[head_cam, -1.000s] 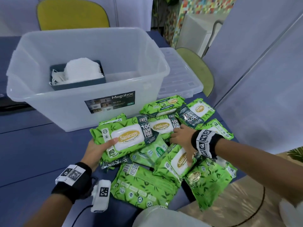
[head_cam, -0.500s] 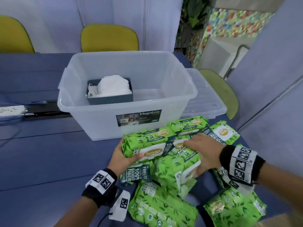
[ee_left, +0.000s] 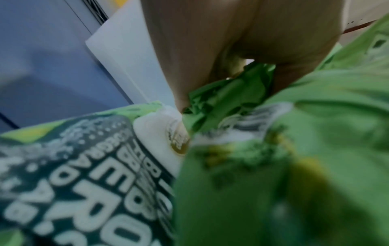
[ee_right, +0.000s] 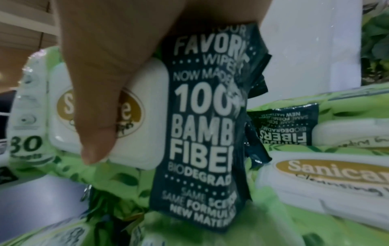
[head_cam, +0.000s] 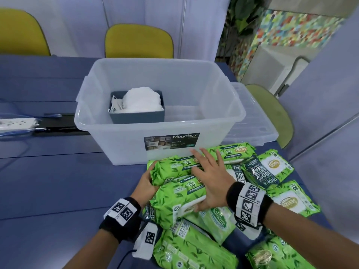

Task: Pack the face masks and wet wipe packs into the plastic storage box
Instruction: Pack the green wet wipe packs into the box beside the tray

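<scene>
Several green wet wipe packs (head_cam: 272, 167) lie heaped on the blue table in front of the clear storage box (head_cam: 124, 144). Two packs (head_cam: 174, 197) stand on edge side by side at the heap's left. My left hand (head_cam: 148, 181) curls round their left ends; in the left wrist view its fingers (ee_left: 210, 50) dig into a crumpled pack end (ee_left: 231, 93). My right hand (head_cam: 208, 177) lies spread across both tops with straight fingers, and its thumb (ee_right: 96, 99) rests on a pack's white lid (ee_right: 147, 116). Inside the box, white face masks (head_cam: 142, 100) fill a small grey-blue bin (head_cam: 136, 117).
The box's clear lid (head_cam: 250, 121) lies behind the heap at the right. A white power strip (head_cam: 17, 123) with cables sits at the table's left. Yellow chairs (head_cam: 138, 41) stand behind the table and a green chair (head_cam: 272, 111) at its right end.
Both hands have drawn two packs together, now on edge side by side. My right hand moved from the side of a pack onto their tops. The head view has shifted.
</scene>
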`<state>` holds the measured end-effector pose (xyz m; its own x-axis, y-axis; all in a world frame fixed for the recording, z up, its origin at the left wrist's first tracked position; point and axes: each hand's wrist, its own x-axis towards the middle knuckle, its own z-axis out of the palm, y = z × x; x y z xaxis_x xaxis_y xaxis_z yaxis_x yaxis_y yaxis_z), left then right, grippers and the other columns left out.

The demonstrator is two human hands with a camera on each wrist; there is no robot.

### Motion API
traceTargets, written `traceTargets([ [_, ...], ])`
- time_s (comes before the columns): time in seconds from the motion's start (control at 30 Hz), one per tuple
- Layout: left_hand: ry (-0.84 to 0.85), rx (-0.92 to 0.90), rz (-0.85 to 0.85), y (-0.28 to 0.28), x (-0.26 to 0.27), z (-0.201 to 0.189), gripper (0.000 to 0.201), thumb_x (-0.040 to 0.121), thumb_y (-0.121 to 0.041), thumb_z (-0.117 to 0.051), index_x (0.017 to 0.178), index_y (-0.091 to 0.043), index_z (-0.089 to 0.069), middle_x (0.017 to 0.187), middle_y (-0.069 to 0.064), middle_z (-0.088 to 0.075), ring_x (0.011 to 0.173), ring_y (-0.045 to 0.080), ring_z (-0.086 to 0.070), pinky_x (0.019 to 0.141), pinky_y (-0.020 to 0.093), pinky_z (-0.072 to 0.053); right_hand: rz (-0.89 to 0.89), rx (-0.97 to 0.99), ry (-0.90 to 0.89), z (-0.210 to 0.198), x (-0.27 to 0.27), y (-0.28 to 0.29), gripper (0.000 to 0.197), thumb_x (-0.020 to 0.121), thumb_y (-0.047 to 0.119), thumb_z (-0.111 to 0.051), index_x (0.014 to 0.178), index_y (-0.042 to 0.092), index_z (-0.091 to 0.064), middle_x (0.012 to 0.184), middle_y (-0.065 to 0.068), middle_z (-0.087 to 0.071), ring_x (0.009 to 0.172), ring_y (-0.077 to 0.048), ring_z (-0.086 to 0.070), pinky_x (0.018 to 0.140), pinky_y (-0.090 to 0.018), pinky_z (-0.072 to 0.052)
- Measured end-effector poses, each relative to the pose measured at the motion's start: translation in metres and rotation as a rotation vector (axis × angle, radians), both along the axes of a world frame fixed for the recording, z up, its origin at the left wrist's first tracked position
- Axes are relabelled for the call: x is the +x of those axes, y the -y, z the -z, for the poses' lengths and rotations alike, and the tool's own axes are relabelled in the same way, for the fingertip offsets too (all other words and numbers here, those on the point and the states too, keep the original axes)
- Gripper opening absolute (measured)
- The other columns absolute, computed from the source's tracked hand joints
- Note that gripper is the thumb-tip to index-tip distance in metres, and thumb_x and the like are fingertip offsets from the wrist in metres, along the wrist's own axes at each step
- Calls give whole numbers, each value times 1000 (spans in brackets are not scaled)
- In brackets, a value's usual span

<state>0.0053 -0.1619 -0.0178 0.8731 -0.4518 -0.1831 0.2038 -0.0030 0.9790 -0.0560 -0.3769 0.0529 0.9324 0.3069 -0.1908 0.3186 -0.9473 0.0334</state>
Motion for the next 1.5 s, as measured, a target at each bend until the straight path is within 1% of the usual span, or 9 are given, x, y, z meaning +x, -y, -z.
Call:
traceTargets([
  [0.1, 43, -26, -16, 3, -5, -5, 70, 52, -39, -81, 117, -25, -58, 109, -11, -71, 105, 8, -65, 87, 19, -51, -62, 55, -18, 1, 6, 4, 95, 43, 76, -71, 113, 28, -29, 158, -14, 6, 142, -38, 13, 103, -58, 18],
  [0.3, 184, -34, 31, -3, -4, -34, 48, 63, -24, -79, 109, -23, -66, 113, -5, -69, 105, 12, -65, 89, 23, -49, -145, 173, 88, -7, 3, 1, 83, 41, 78, -70, 97, 22, -44, 135, -17, -42, 127, -37, -41, 105, -69, -19],
  [0.57, 524, -95, 134, -30, -10, -138, 69, 65, 11, -73, 126, -14, -56, 126, 5, -61, 121, 24, -56, 102, 37, -45, -225, 319, 552, -78, -9, -16, 64, 39, 45, -83, 80, 17, -43, 130, -14, -40, 125, -36, -40, 107, -66, -16],
  [0.73, 851, -187, 82, -58, 15, -194, 74, 73, -11, -60, 141, 0, -34, 147, 16, -39, 139, 31, -34, 114, 47, -24, -258, 364, 794, -154, 12, -31, 50, 69, 59, -61, 80, 15, -39, 128, -14, -38, 121, -37, -42, 107, -65, -17],
  [0.87, 632, -332, 16, -64, 48, -192, 90, 76, -26, -66, 148, -7, -16, 153, 12, -30, 143, 29, -26, 115, 54, -22, -227, 332, 855, -189, 53, -39, 64, 65, 63, -68, 85, 3, -54, 127, -22, -41, 115, -42, -44, 94, -68, -32],
  [0.97, 383, -493, -42, -60, 58, -199, 95, 58, -49, -82, 136, -24, -34, 136, -8, -52, 126, 17, -49, 106, 40, -41, -238, 238, 807, -195, 90, -50, 71, 58, 66, -71, 90, 5, -53, 123, -29, -47, 112, -43, -46, 91, -67, -32],
  [1.07, 165, -619, -179, -58, 71, -195, 104, 37, -56, -89, 126, -27, -44, 124, -2, -59, 109, 18, -61, 93, 36, -52, -256, 178, 651, -191, 121, -63, 80, 52, 75, -66, 97, 14, -44, 123, -28, -47, 109, -43, -48, 92, -67, -32],
  [1.23, 67, -564, -262, -62, 95, -174, 124, 48, -64, -85, 147, -16, -28, 144, 13, -45, 130, 31, -47, 108, 52, -38, -320, 157, 345, -183, 172, -76, 84, 44, 78, -69, 103, 24, -44, 135, -25, -38, 114, -42, -46, 90, -54, -40],
  [1.5, 230, -455, -294, -78, 124, -141, 87, 63, -37, -81, 137, -28, -37, 130, -5, -60, 119, 18, -58, 89, 32, -52, -311, 172, 200, -159, 212, -79, 88, 39, 85, -59, 107, 30, -55, 139, -13, -36, 110, -33, -43, 87, -42, -31],
])
